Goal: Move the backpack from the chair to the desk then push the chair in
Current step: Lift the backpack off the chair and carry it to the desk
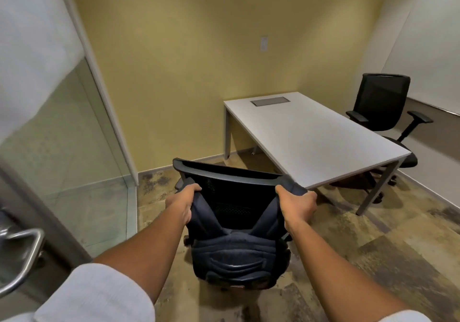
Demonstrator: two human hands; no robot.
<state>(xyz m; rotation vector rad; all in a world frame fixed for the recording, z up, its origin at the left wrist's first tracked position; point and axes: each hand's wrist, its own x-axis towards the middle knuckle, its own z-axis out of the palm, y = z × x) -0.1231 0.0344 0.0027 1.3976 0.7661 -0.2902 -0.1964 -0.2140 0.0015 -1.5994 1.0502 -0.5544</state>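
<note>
A: Where's the bag rn?
B: Dark navy padded fabric backpack [234, 252] sits on the black mesh office chair [224, 179], straps up vs the backrest.
A: Hands?
B: Left hand [183, 203] clenched round the left strap, right hand [297, 203] gripping the right strap.
A: Desk?
B: White rectangular desk [311, 137] just beyond the chair, w/ a 2nd black armchair [383, 105] at its far side.

Desk [311, 132] top at centre right is bare, open to approach. Near chair [224, 174] backrest stands between viewer and desk corner; second chair [380, 102] blocks the far side.
</note>
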